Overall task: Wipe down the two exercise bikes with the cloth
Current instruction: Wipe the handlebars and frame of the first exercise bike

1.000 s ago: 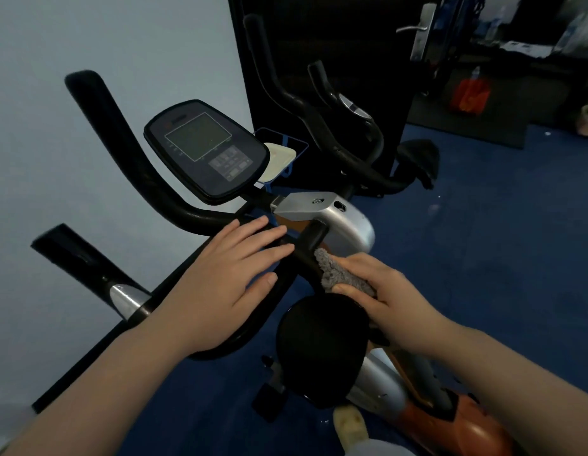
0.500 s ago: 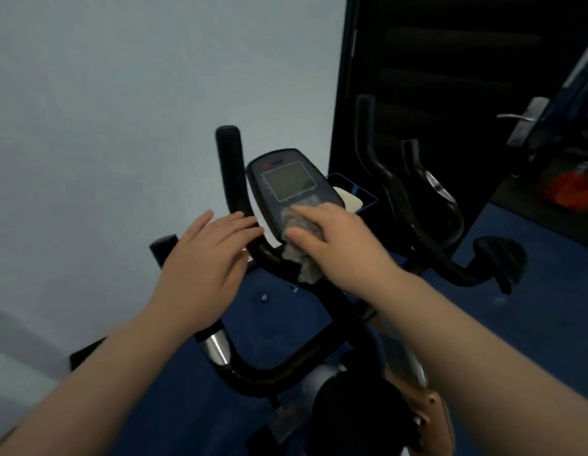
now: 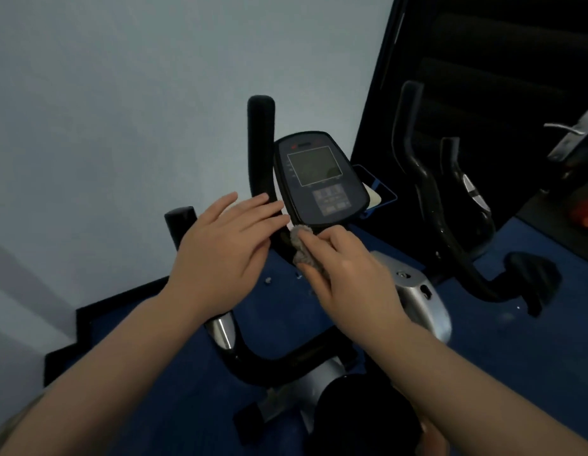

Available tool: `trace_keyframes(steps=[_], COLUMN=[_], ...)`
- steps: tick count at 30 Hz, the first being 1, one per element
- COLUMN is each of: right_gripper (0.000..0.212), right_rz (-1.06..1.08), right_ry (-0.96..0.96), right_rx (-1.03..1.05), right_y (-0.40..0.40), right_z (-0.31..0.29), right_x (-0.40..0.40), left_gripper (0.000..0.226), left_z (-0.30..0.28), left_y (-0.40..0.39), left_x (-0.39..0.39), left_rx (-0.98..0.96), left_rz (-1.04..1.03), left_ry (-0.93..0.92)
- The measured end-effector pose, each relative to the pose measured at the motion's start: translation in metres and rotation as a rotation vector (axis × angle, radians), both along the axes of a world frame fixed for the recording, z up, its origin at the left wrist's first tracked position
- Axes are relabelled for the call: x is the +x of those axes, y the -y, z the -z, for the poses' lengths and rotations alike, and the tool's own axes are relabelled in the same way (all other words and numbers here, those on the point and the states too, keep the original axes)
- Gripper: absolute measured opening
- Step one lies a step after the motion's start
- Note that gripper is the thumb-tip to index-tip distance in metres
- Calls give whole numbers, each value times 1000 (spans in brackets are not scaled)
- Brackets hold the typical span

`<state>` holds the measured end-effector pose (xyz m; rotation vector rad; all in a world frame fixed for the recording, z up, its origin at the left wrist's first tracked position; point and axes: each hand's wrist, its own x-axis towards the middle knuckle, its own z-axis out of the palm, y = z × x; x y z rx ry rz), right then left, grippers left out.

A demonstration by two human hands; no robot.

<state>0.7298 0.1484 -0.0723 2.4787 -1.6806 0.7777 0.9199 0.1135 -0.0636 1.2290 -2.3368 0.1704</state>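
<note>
- Two bikes stand in the head view: the near bike (image 3: 279,357) under the hands, the far bike (image 3: 450,232) at right.
- Left hand (image 3: 220,251) lies flat, fingers straight, on the handlebar (image 3: 260,153).
- Right hand (image 3: 345,271) pinches the cloth (image 3: 299,248) just below the console (image 3: 322,179).
- Risk: the small cloth may slip from the fingers, or press the console buttons by accident.

There is one camera, worn on the person's head. It looks forward and down, from close above the near bike's console (image 3: 320,179). The wall is left of the console. The second bike (image 3: 450,205) stands to the console's right, farther away.
</note>
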Motion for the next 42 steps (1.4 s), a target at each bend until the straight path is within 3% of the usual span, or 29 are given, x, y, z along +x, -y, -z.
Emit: trace_keyframes(steps=[7, 17, 23, 27, 31, 33, 38, 42], right_gripper=[45, 30, 29, 30, 15, 14, 17, 33], right_rz=[88, 144, 180, 137, 32, 12, -79, -230], right_ry=[284, 614, 646, 547, 413, 452, 674, 500], right_rx=[162, 324, 341, 372, 576, 650, 451, 196], right_y=[-26, -66, -86, -88, -71, -58, -25, 7], right_z=[18, 35, 48, 46, 13, -10, -45, -58], right_x=[-34, -59, -70, -83, -102, -100, -54, -6], left_gripper=[41, 40, 37, 34, 32, 31, 30, 29], left_z=[1, 6, 6, 10, 9, 5, -8, -16], left_y=[-1, 2, 0, -5, -11, -14, -19, -12], left_x=[2, 0, -2, -3, -4, -3, 17, 32], left_rx=[171, 129, 62, -18, -34, -32, -116, -95], left_rz=[252, 244, 152, 75, 24, 1, -94, -186], left_ry=[-39, -91, -174, -234, -336, -366, -389, -494])
